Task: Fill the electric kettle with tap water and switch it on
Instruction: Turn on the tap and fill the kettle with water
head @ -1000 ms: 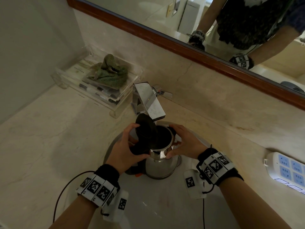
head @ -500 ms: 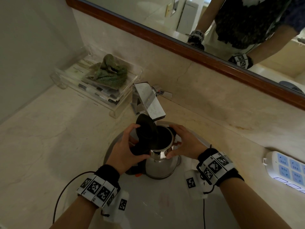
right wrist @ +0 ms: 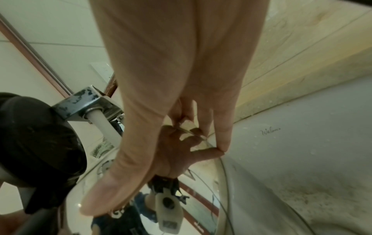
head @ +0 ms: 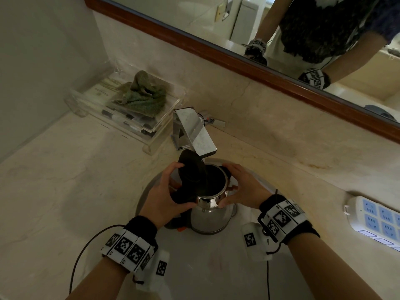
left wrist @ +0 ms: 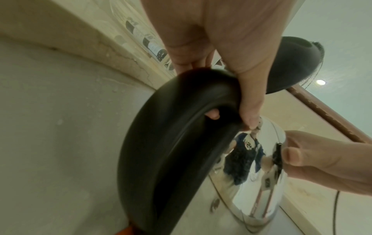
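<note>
- The steel kettle (head: 211, 215) stands upright in the sink basin (head: 207, 267), its black lid (head: 191, 169) swung up and its mouth right under the chrome tap (head: 195, 132).
- Against the pictures of a second ago nothing has visibly shifted: kettle, lid and both hands sit as they did.
- The left hand (head: 166, 195) is wrapped round the black handle (left wrist: 173, 143); its fingers (left wrist: 212, 113) curl under the grip, thumb over the top.
- The right hand (head: 242, 189) cups the kettle's far side near the rim, fingers (right wrist: 219, 127) slightly spread and bent against the steel, thumb touching the body.
- Outward: a clear tray (head: 134, 118) holding a green cloth (head: 145, 94), a mirror (head: 259, 24), a white power strip (head: 376, 219).
</note>
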